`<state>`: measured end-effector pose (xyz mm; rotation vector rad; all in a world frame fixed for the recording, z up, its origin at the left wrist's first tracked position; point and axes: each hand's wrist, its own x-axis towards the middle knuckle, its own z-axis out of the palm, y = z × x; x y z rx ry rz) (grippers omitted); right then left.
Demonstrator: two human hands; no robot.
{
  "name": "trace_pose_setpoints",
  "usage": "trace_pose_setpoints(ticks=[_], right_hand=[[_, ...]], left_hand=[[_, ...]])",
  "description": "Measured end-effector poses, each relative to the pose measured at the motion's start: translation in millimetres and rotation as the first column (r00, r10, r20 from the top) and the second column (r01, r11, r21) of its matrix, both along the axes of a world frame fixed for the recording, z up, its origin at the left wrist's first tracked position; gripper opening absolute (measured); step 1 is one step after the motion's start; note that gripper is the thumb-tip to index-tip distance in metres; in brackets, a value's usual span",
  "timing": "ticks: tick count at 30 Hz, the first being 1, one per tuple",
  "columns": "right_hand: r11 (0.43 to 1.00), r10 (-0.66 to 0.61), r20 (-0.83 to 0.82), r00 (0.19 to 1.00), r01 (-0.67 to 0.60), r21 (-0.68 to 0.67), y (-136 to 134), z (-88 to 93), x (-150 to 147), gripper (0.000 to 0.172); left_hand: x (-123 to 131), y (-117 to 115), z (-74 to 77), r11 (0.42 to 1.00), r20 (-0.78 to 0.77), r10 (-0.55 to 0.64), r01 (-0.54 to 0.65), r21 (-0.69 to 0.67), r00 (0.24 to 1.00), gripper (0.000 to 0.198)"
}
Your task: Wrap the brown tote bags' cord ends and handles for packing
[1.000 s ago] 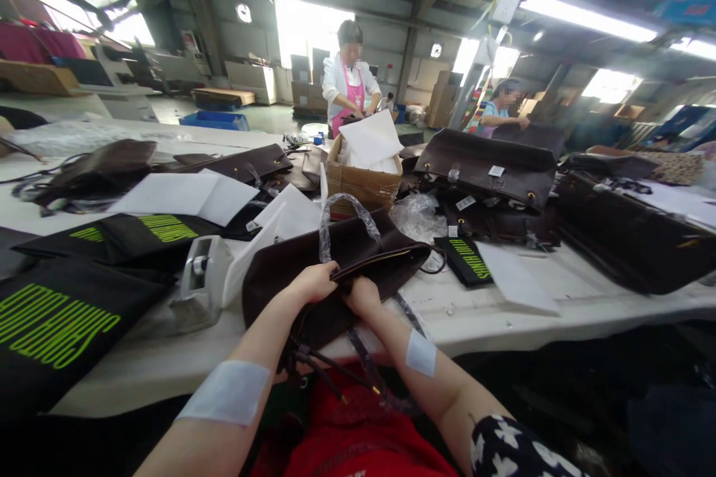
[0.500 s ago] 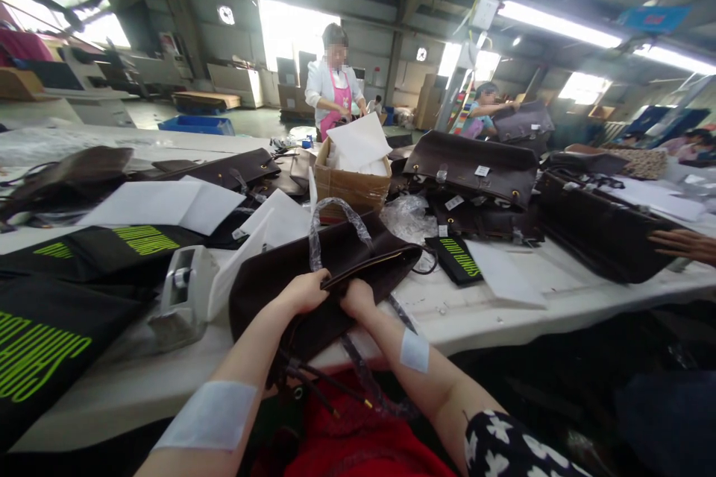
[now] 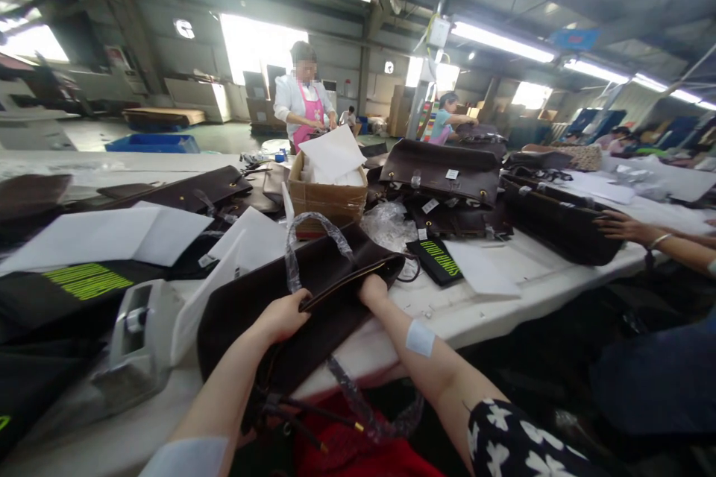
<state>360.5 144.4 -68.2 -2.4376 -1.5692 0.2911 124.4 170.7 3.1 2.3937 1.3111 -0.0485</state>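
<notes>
Both hands gripped the top rim of the dark brown handbag: left hand clenched at the near rim, right hand further along it. Bag lay at the near edge of the white table, overhanging. Judged soft, limp, light; rim the firmest hold; plastic-wrapped handle probably slippery. Versus earlier frame: hands spread apart, mouth stretched wider. Beyond, cardboard box.

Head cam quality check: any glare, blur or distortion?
Head view: windows and ceiling strip lights blown out; strong wide-angle bending at the edges; tape dispenser at lower left smeared; both hands on the dark brown bag reasonably sharp.
</notes>
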Motion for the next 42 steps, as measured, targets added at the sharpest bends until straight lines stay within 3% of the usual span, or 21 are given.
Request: trace_pose_setpoints(ticks=[9, 18, 22, 28, 32, 35, 38, 40, 42], right_hand=[[0.997, 0.06, -0.068, 0.996, -0.057, 0.056, -19.7, 6.1, 1.7, 0.025], [0.926, 0.378, -0.167, 0.91, -0.373, 0.062, -69.1, 12.0, 3.4, 0.018], [0.914, 0.405, -0.148, 0.902, -0.402, 0.05, -70.6, 15.0, 2.6, 0.018], [0.89, 0.452, -0.09, 0.887, -0.455, -0.015, -67.5, 7.6, 0.5, 0.019], [0.887, 0.459, -0.079, 0.885, -0.462, -0.024, -76.6, 7.7, -6.5, 0.017], [0.815, 0.56, -0.193, 0.806, -0.578, -0.049, -92.3, 38.8, -21.1, 0.017], [0.643, 0.684, -0.426, 0.591, -0.765, -0.029, -104.7, 98.2, -45.2, 0.015], [0.578, 0.727, -0.487, 0.484, -0.814, 0.054, -104.2, 139.7, -67.0, 0.013], [0.523, 0.768, -0.51, 0.386, -0.839, 0.153, -95.4, 169.6, -96.4, 0.014]], left_hand=[[-7.1, -11.8, 10.1, 0.999, -0.02, -0.015, 0.014, -0.034, 1.0, 0.033], [-31.4, -16.6, 6.8, 0.997, 0.065, -0.024, 0.029, -0.077, 0.998, 0.035], [-35.3, -18.4, 7.4, 0.995, 0.126, -0.001, 0.013, -0.101, 0.992, 0.038], [-37.3, -25.7, 10.2, 0.994, 0.089, 0.061, -0.052, -0.098, 0.994, 0.044], [-35.9, -43.2, 1.0, 0.997, 0.063, 0.068, -0.07, 0.017, 0.996, 0.048], [-35.1, -56.8, -8.5, 0.994, 0.028, 0.04, -0.042, 0.098, 0.999, 0.047], [-34.5, -62.7, -11.8, 0.996, 0.04, 0.041, -0.044, 0.08, 0.998, 0.046], [-33.6, -62.1, -10.1, 0.997, 0.063, 0.047, -0.05, 0.057, 0.997, 0.047], [-34.9, -59.6, -7.1, 0.997, 0.132, 0.081, -0.08, -0.01, 0.988, 0.047]])
